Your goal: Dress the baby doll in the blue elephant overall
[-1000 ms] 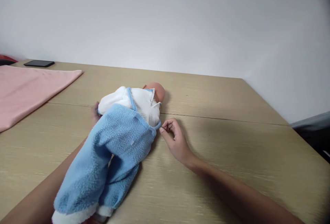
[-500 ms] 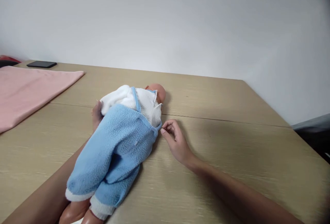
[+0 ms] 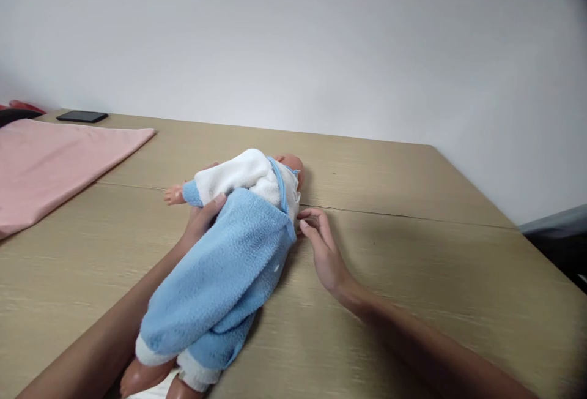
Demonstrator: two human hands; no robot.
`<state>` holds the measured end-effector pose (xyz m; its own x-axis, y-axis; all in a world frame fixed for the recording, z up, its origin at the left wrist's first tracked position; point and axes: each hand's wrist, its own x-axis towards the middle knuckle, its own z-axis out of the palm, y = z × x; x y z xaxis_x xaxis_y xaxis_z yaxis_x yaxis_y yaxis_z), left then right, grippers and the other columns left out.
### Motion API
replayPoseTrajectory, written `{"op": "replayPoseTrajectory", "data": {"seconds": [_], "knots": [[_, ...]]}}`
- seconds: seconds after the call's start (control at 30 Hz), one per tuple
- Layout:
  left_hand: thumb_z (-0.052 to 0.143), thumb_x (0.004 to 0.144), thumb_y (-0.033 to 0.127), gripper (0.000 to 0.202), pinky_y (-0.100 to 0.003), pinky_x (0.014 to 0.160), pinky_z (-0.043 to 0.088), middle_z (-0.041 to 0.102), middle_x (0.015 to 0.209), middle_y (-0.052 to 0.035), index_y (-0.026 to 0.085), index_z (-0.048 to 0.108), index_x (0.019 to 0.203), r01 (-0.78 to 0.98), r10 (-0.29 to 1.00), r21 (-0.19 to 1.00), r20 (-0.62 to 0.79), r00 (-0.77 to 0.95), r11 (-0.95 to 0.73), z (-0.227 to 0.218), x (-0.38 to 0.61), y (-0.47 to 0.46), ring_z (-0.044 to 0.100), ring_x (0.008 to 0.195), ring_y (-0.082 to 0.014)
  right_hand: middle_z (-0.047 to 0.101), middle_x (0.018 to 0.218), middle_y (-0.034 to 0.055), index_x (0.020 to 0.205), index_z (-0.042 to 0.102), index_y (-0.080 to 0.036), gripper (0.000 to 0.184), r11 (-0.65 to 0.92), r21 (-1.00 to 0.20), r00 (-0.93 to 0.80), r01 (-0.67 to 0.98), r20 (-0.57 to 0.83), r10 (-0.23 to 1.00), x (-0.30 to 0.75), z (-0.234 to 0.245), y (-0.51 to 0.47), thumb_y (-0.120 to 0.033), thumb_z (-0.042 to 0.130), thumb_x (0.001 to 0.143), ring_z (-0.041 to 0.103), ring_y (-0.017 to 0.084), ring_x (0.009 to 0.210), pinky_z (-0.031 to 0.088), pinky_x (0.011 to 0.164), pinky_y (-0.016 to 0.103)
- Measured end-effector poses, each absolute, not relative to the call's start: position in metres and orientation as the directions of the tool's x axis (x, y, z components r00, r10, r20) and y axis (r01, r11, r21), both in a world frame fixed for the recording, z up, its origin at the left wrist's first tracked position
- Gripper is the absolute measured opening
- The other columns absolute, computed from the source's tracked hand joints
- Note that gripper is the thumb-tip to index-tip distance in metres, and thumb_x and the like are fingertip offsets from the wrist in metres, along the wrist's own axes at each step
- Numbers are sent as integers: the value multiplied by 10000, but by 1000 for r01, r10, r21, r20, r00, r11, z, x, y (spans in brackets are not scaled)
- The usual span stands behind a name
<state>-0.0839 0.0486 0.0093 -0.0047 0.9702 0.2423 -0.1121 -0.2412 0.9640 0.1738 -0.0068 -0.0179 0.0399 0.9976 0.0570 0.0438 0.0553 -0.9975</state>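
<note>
A baby doll (image 3: 229, 252) in a fleecy blue-and-white outfit lies tilted on its side, its bald head away from me and its bare feet near. Its face is turned from view. My left hand (image 3: 202, 218) grips the doll's torso under the white sleeve, thumb on top and most fingers hidden. At the doll's far right edge, by the waistband and blue strap, my right hand (image 3: 323, 252) has its bent fingers and thumb against the outfit. Just what those fingertips pinch is partly hidden. The doll's small hand (image 3: 174, 195) sticks out to the left from a blue cuff.
A pink cloth (image 3: 68, 163) lies flat on the wooden table (image 3: 413, 264) at the left. Behind it sits a black phone (image 3: 82, 116), with red and black items (image 3: 22, 111) at the far left edge. A pale wall (image 3: 293, 44) rises behind the table.
The doll has rolled further onto its side and shifted slightly right, exposing its small hand. My left hand has moved right, its thumb now showing on the torso. My right hand has followed slightly right.
</note>
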Motion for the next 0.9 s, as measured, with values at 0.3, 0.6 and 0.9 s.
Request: {"op": "replayPoseTrajectory", "data": {"seconds": [0.3,0.6,0.9], "knots": [[788,1010,526,490,-556,1346,378,699,1456,-79,275,626,1398,-94,848,850,525,76,-518,70,-40,35,574,1502,-339,643,1577,127,1591,558,-337,650,-126,-984,-124,-123,-111,986,197,57,-17,-700,513,1053,632,351,1433,587,1109,572],[933,904,378,1023,-671,1393,312,331,1823,-116,407,307,1711,132,552,599,601,579,-790,101,-38,-11,266,1721,-425,758,1374,145,1503,671,-292,644,-170,-977,-154,-130,-150,977,220,61,-24,-698,438,1060,721,356,1274,652,942,502],[680,1079,475,725,-631,1332,413,306,1845,-83,444,310,1701,447,765,718,184,617,-534,56,-86,-25,353,1688,-400,827,940,109,1125,842,-275,625,-212,-965,-32,-156,-209,977,241,57,-41,-795,518,1001,791,355,997,664,856,489]]}}
